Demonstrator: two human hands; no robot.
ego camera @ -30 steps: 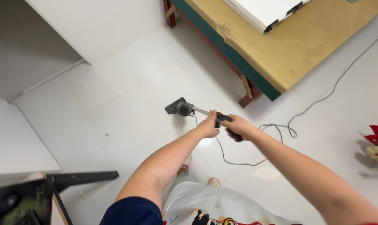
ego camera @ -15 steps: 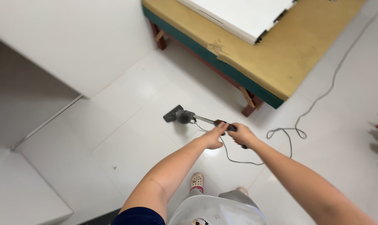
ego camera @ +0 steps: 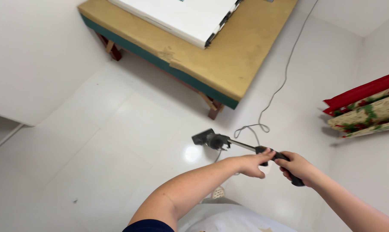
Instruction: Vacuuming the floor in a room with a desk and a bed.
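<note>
A head-worn camera looks down over a white tiled floor (ego camera: 95,141). At the top, a low wooden platform (ego camera: 229,56) with a tan top and a dark green edge runs across, and a flat white panel (ego camera: 177,17) lies on it. At the right edge, red and floral folded cloths (ego camera: 366,107) hang into view.

A thin grey power cord (ego camera: 284,73) trails from the upper right across the tiles, loops near the platform's leg, and runs down to a corded stick vacuum (ego camera: 246,148). The vacuum lies ahead of the person and slightly to their right. Its long axis slants from the dark floor head (ego camera: 205,138), the far end, at centre, back and rightward along a slim metal tube to the black handle, the near end.

Both bare arms reach forward from the bottom of the frame. The right hand (ego camera: 297,167) is closed around the rear of the handle, thumb on top. The left hand (ego camera: 251,164) sits just in front of it, fingers laid over the handle where the tube begins (how tightly it grips cannot be told). The two hands are almost touching, the left nearer the floor head.

The floor head rests on the tiles just short of the platform's red-brown leg (ego camera: 214,109), pointing left and away.
</note>
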